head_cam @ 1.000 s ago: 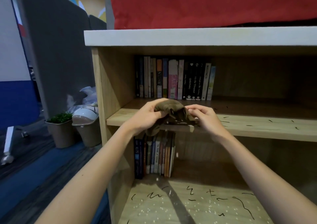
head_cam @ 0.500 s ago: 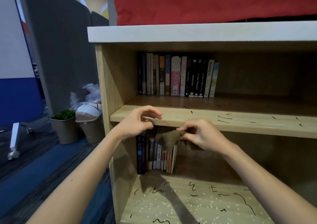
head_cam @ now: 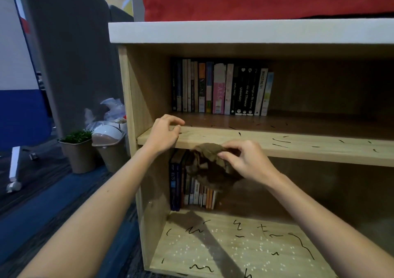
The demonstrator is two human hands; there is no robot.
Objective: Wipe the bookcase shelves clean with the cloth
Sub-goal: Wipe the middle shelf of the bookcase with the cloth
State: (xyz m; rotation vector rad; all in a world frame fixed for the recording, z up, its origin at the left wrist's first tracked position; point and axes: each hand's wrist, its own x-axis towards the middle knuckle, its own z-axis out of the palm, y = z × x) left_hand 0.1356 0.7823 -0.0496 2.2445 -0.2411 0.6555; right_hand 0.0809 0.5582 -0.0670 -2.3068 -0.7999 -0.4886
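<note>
A wooden bookcase (head_cam: 125,90) stands in front of me. Its middle shelf (head_cam: 298,147) carries short black marks. The bottom shelf (head_cam: 234,248) has black scribbles and white specks. My right hand (head_cam: 247,160) pinches a crumpled brown cloth (head_cam: 206,162), which hangs in front of the middle shelf's front edge. My left hand (head_cam: 164,132) rests on the left end of that shelf edge, fingers curled, holding nothing.
A row of books (head_cam: 221,88) stands at the back of the middle shelf, and another row of books (head_cam: 191,190) sits in the lower compartment. A potted plant (head_cam: 76,149) and a small lidded bin (head_cam: 110,143) stand on the floor to the left.
One second ago both hands held the cloth at the shelf edge. My left hand has let go and moved onto the shelf's left end. My right hand now holds the cloth alone.
</note>
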